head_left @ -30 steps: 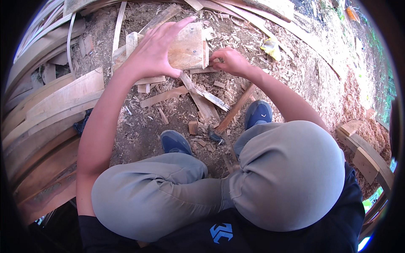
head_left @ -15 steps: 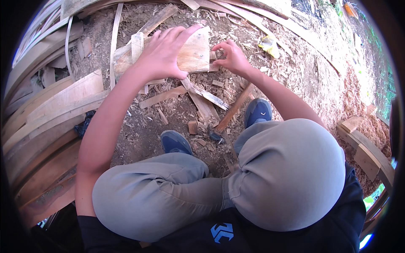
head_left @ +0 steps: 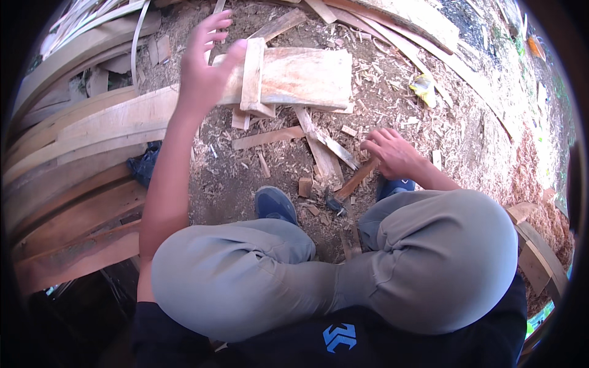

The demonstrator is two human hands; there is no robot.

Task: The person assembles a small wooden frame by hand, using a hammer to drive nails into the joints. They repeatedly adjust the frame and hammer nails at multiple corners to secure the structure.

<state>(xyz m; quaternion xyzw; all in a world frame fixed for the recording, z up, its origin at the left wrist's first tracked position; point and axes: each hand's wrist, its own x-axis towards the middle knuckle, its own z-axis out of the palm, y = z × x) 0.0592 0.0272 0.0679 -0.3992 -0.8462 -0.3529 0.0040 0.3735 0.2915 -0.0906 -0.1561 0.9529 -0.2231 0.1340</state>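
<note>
My left hand (head_left: 205,70) is raised with its fingers spread and holds nothing. It hovers at the left end of a pale wooden board (head_left: 307,76) lying on the ground. Across that board stands a short wooden crosspiece (head_left: 252,73), close by my left thumb. My right hand (head_left: 392,153) is low in front of my right foot, its fingers curled over the handle end of a hammer (head_left: 356,180). The hammer's dark head (head_left: 335,203) rests on the ground between my shoes; my fingers hide the far end of the handle.
Curved planks (head_left: 92,135) are stacked along the left. Thin scrap strips (head_left: 270,137), a small wood block (head_left: 305,187) and shavings litter the dirt. A yellow crumpled wrapper (head_left: 423,90) lies at the right, long boards (head_left: 405,21) at the far side.
My left hand has lifted off the board and moved left. My right hand has left the board's right end and come down nearer to me, onto the hammer handle, which has swung slightly.
</note>
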